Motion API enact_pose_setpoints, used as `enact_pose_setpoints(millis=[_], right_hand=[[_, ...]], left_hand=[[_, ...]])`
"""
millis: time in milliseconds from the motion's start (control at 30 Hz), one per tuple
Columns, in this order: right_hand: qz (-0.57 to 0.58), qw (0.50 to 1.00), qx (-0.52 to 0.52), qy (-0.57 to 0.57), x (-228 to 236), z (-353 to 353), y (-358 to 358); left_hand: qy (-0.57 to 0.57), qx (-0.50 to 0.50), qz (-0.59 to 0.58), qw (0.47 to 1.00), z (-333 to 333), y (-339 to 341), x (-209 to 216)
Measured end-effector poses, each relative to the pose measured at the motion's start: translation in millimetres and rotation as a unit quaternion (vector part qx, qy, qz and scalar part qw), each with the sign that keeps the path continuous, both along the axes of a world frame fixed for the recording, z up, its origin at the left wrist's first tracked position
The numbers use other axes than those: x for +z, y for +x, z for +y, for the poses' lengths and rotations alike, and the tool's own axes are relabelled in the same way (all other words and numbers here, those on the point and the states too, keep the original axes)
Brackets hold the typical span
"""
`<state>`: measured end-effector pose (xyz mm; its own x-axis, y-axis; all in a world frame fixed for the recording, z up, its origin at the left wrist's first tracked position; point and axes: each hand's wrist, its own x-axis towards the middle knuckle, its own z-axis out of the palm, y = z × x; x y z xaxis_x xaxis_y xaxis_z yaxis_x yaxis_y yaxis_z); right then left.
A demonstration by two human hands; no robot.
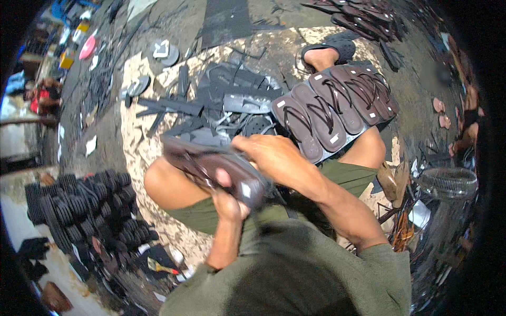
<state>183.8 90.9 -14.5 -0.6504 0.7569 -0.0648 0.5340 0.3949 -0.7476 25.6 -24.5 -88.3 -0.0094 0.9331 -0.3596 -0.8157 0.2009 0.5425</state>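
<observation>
A brown flip-flop [203,171], blurred by motion, is tilted over my lap with its footbed and strap facing up. My left hand [230,203] grips it from below, the thumb pressed on the footbed near a white label. At the sandal's far edge, my right hand [271,152] is closed with the knuckles up; what its fingers hold is hidden. Beyond my right hand, a row of brown flip-flops [321,113] lies side by side against my right leg. Dark rubber offcuts [232,87] are heaped just ahead of both hands.
Stacks of black soles [87,208] stand at the left. A brush [161,266] lies at the lower left, and a wire basket [446,183] sits at the right. More brown sandals [358,18] are piled at the far right. Another person [45,97] appears at the far left.
</observation>
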Motion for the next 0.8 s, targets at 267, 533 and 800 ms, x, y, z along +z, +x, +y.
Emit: enact_pose_setpoints(millis=[267,533,800], right_hand=[[0.283,0.841,-0.105,-0.450,-22,0,40],[0.572,0.692,-0.408,-0.165,10,83,167],[0.324,0.778,-0.469,-0.265,-49,-55,184]], left_hand=[[0.009,-0.038,0.133,0.990,50,12,38],[-0.212,-0.203,0.268,0.918,78,134,-112],[-0.136,-0.199,0.305,0.921,102,179,-123]])
